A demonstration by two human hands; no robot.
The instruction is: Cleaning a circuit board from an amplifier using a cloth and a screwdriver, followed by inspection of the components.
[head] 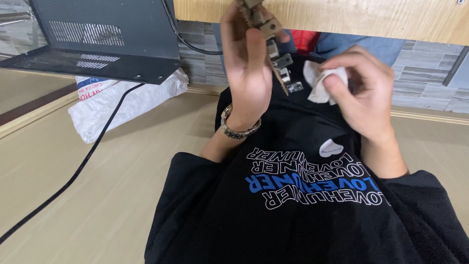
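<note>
My left hand (246, 63) is raised, fingers wrapped around a long brass-coloured metal piece (275, 54) with several small silver brackets along it. A beaded metal bracelet (238, 128) circles that wrist. My right hand (364, 93) pinches a crumpled white cloth (320, 82) just to the right of the metal piece, close to its silver brackets. Both hands hover above my lap, which is covered by a black shirt (303, 215) with white and blue lettering.
A black metal case (105, 41) with vent slots stands at the upper left, with a black cable (73, 173) trailing over the beige floor. A white plastic bag (122, 100) lies beside it. A wooden edge (342, 17) runs along the top.
</note>
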